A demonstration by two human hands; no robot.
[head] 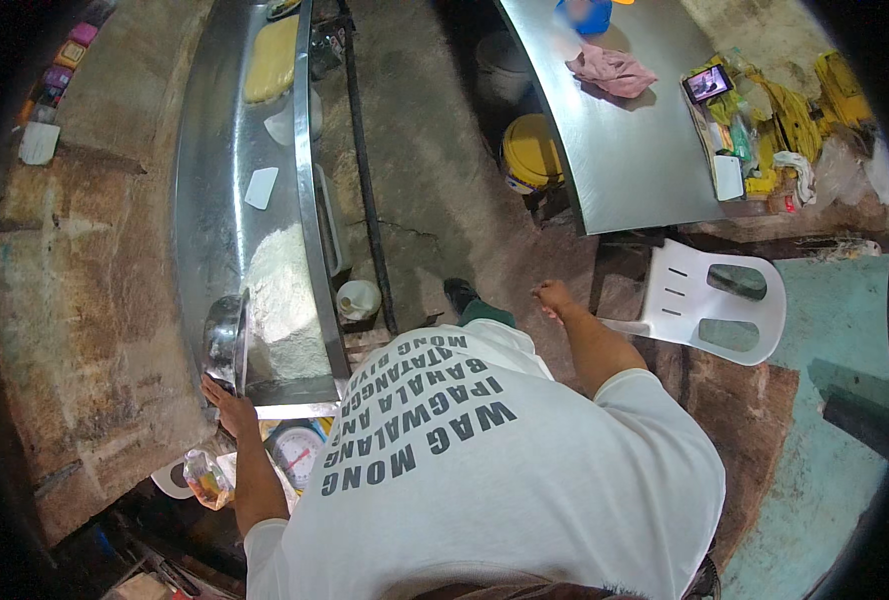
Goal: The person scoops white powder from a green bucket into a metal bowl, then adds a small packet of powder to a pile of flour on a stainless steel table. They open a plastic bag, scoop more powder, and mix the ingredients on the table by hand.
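My left hand grips the lower rim of a shiny metal bowl, which is tipped on its side against the left wall of a long stainless-steel trough. A heap of white flour-like powder lies in the trough beside the bowl's mouth. Further up the trough are a flat white scraper and a block of pale yellow dough. Away from any object, my right hand hangs over the floor, its fingers loosely curled and apart, with nothing seen in it.
A dial scale is below the trough's near end. A white plastic jug stands by its right side. To the right are a white plastic chair, a yellow-lidded bucket and a metal table bearing a pink cloth.
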